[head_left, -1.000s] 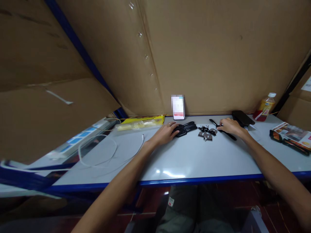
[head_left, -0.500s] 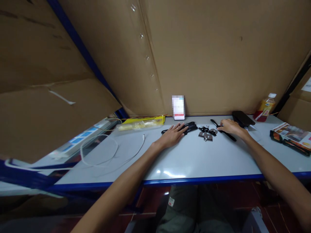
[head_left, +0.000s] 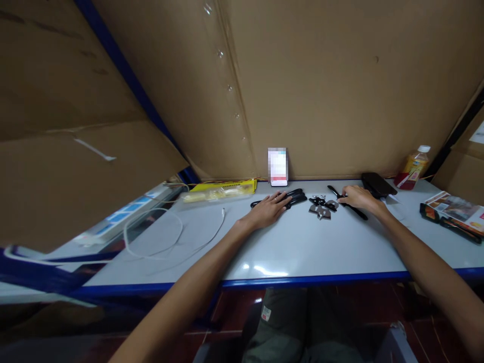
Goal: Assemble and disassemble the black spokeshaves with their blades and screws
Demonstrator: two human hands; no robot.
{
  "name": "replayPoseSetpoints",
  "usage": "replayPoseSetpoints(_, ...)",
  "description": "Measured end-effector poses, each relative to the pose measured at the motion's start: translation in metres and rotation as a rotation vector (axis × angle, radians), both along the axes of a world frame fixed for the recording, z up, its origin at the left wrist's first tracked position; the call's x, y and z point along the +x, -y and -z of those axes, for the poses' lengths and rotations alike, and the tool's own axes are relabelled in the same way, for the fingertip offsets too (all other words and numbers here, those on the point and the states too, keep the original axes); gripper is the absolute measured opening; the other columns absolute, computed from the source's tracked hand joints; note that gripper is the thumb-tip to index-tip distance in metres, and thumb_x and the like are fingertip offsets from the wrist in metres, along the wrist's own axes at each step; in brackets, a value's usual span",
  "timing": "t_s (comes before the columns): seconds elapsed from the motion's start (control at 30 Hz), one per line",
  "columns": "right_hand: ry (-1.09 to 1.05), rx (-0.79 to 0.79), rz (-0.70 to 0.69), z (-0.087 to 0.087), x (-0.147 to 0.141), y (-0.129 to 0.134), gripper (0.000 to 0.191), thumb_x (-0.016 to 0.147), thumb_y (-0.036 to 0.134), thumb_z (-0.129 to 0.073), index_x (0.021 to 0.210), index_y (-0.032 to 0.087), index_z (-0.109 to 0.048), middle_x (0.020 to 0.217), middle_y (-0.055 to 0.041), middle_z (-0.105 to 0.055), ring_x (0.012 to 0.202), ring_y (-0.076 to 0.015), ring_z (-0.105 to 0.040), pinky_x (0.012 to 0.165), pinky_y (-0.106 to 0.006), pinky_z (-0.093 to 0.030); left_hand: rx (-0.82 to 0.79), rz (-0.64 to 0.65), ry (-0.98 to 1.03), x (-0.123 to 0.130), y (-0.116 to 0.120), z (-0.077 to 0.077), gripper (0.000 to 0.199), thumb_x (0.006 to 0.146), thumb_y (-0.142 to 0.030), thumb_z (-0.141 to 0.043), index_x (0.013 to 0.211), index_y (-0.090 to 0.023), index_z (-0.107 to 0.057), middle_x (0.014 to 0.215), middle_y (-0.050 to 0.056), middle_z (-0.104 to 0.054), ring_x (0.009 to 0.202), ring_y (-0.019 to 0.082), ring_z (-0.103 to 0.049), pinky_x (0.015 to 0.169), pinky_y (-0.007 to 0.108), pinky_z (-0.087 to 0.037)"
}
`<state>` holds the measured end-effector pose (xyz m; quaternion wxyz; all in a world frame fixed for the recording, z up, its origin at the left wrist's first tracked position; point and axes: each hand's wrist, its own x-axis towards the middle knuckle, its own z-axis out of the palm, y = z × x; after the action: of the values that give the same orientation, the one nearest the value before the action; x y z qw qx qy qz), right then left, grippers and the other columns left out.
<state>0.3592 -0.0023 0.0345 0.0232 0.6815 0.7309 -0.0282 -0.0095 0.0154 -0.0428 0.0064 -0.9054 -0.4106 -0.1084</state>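
Near the far edge of the smooth white table (head_left: 302, 247), the left hand (head_left: 269, 209) lies flat, ungripping, on glossy black elongated parts (head_left: 298, 197) that a sideways push could scatter, while the right hand (head_left: 357, 195) touches a slender black bar (head_left: 357, 212), its grip unclear.

Black parts (head_left: 298, 197) half hidden under the left hand (head_left: 269, 207), black bar (head_left: 357, 212) covered midway by the right hand (head_left: 359, 196), its grip unclear from here, phone (head_left: 279, 171) screen blurred, small pieces (head_left: 321, 212) too tiny to tell, both forearms (head_left: 189, 282) cut off.
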Motion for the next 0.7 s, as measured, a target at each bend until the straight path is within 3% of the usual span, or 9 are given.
replayPoseSetpoints(0.27, -0.028, 0.005, 0.052, -0.003, 0.001, 0.001, 0.031, 0.091, 0.045, -0.066, 0.106, 0.020, -0.077, 0.120, -0.0164, -0.075, 0.110, -0.0327, -0.069, 0.071, -0.033, -0.047, -0.032, -0.051, -0.003, -0.013, -0.005, -0.002, 0.055, 0.111, -0.041, -0.030, 0.164, -0.028, -0.035, 0.172, 0.008, -0.030, 0.158, 0.034, -0.028, 0.125, 0.055, -0.031)
replayPoseSetpoints(0.57, -0.165, -0.082, 0.089, 0.003, 0.010, -0.010, 0.033, 0.090, 0.048, -0.067, 0.092, 0.015, -0.072, 0.082, -0.0108, -0.073, 0.066, -0.0219, -0.067, 0.055, -0.030, -0.042, -0.008, -0.038, 0.012, -0.016, -0.011, 0.003, 0.053, 0.110, -0.039, -0.032, 0.162, -0.030, -0.038, 0.171, 0.008, -0.033, 0.158, 0.031, -0.028, 0.124, 0.053, -0.031)
replayPoseSetpoints(0.7, -0.258, -0.006, 0.048, 0.010, 0.010, -0.015, 0.024, 0.086, 0.039, -0.072, 0.096, 0.017, -0.070, 0.082, -0.0065, -0.073, 0.069, -0.0206, -0.067, 0.058, -0.028, -0.040, -0.003, -0.029, 0.006, -0.016, -0.011, 0.003, 0.054, 0.110, -0.039, -0.032, 0.162, -0.029, -0.037, 0.170, 0.008, -0.033, 0.158, 0.031, -0.029, 0.125, 0.052, -0.031)
